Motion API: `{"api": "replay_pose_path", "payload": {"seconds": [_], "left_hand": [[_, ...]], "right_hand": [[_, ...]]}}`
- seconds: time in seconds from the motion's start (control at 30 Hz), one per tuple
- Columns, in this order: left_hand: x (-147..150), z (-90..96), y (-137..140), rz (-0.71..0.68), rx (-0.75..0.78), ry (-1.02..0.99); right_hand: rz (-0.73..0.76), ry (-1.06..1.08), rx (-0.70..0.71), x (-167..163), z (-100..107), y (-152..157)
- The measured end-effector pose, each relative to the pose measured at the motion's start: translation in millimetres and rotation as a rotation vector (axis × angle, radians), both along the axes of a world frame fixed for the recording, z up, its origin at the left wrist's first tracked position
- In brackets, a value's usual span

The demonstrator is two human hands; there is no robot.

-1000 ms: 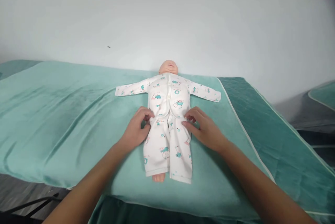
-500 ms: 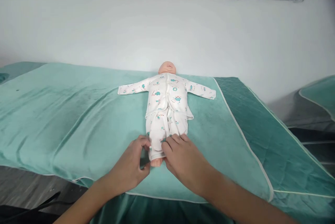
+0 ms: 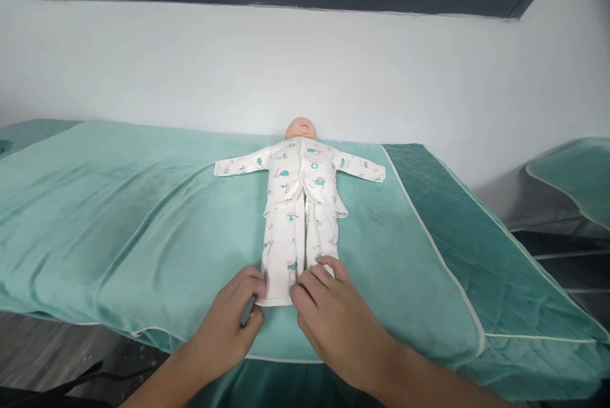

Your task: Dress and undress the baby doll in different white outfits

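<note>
A baby doll [image 3: 301,129] lies on its back with its head by the wall and both arms spread. It wears a white printed jacket [image 3: 309,166] and matching pants [image 3: 281,239]. My left hand [image 3: 233,319] pinches the outer corner of the pants' hem on the left leg in view. My right hand [image 3: 336,316] has its fingers curled over the lower pants, at the inner side of that same hem, and covers the end of the other leg. No foot shows below the hem.
A light green velvety cover [image 3: 143,204] lies under the doll, over a darker green quilted sheet [image 3: 481,262]. A white wall [image 3: 305,65] stands behind the bed. Cables [image 3: 90,376] lie at the lower left. Another green cover [image 3: 576,173] is at the right.
The hem of the left pants leg has come down toward me and now hides the foot that showed before. Both hands moved slightly nearer, and the pants lie straighter.
</note>
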State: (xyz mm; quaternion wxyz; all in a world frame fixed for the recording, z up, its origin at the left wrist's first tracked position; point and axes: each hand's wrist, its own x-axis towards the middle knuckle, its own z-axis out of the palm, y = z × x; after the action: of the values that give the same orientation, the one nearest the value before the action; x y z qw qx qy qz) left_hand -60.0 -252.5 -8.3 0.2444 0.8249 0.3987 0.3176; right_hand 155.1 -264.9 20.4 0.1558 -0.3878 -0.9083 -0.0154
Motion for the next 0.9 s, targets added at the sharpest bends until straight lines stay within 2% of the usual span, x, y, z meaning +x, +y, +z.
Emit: {"api": "replay_pose_path", "payload": {"seconds": [0.13, 0.3, 0.4, 0.47, 0.57, 0.63, 0.7, 0.8, 0.87, 0.9], "left_hand": [[-4, -5.4, 1, 0.013, -0.086, -0.023], [-9, -9.3, 17, 0.039, -0.15, -0.219], [-7, -14.6, 36, 0.173, -0.24, -0.375], [-3, -16.0, 51, 0.306, -0.315, -0.46], [3, -12.5, 73, 0.453, -0.387, -0.54], [6, -8.2, 86, 0.498, -0.419, -0.589], [9, -4.2, 98, 0.498, -0.472, -0.664], [14, 0.6, 119, 0.405, -0.594, -0.826], [21, 3.0, 137, 0.312, -0.673, -0.924], [24, 3.7, 146, 0.261, -0.708, -0.952]], "right_hand": [[0.026, 0.128, -0.038, 14, -3, 5], [-0.122, 0.188, -0.055, 36, -8, 5], [-0.112, 0.194, -0.109, 42, -12, 2], [-0.061, 0.211, -0.084, 43, -13, 0], [0.039, 0.181, -0.039, 44, -10, -1], [0.08, 0.125, -0.079, 46, -6, -2], [0.123, 0.13, -0.175, 51, -1, 2], [0.11, 0.371, -0.366, 61, 3, 22], [-0.07, 0.607, -0.432, 68, -1, 51], [-0.227, 0.719, -0.4, 71, -6, 70]]}}
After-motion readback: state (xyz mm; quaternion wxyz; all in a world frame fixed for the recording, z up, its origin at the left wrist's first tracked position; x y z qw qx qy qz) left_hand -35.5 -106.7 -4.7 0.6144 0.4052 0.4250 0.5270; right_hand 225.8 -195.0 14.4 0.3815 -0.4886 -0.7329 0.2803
